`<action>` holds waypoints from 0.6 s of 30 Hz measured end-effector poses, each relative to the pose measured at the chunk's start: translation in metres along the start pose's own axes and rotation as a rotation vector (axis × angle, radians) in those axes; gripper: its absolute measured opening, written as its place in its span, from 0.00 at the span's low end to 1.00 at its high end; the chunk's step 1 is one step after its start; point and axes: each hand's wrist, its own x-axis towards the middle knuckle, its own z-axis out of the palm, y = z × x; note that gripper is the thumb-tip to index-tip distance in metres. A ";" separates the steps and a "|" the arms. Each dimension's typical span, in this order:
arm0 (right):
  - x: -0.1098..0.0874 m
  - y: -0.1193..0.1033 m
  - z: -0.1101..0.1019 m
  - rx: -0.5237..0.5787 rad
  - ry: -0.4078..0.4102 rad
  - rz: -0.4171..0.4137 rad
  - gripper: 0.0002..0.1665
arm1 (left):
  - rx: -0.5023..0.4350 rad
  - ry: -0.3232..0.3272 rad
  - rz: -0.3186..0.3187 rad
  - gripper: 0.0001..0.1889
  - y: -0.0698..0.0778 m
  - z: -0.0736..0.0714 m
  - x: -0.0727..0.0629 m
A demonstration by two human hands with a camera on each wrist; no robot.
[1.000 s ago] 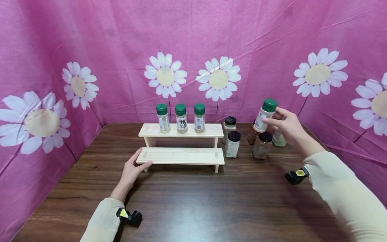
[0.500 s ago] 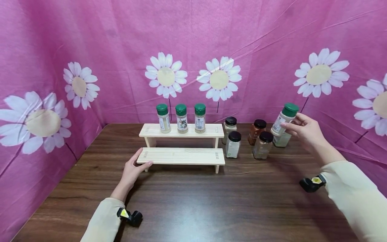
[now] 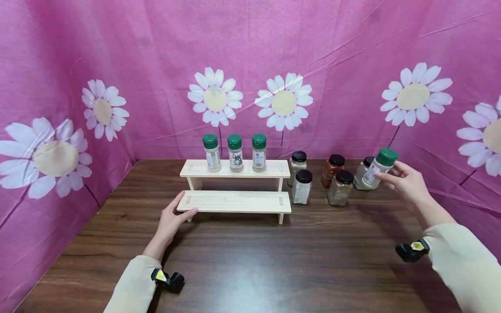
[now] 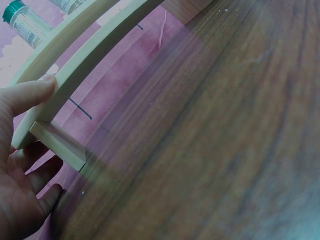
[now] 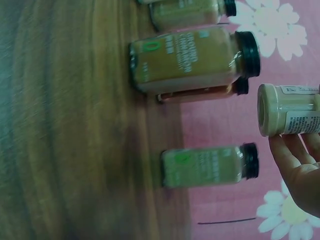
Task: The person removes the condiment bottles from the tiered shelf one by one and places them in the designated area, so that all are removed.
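Observation:
A pale two-tier wooden spice rack stands on the table. My left hand grips the left end of its lower shelf, with the thumb on the shelf and the other fingers around its end. Three green-capped spice jars stand upright on the upper shelf. My right hand holds another green-capped spice jar, tilted with its cap to the right. In the right wrist view this jar's base is off the table. From the head it partly covers a black-lidded jar.
A brown-red jar and a front jar, both black-lidded, stand left of my right hand. Two more, a rear jar and a white-labelled jar, stand beside the rack's right end. Pink flowered cloth hangs behind the wooden table.
My right hand has carried the green-capped spice jar rightward, then down, uncovering the brown-red jar. The left hand and rack have stayed in place.

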 end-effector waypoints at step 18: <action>-0.062 -0.043 0.051 -0.001 0.001 0.106 0.22 | 0.006 -0.001 -0.015 0.39 0.000 0.000 0.002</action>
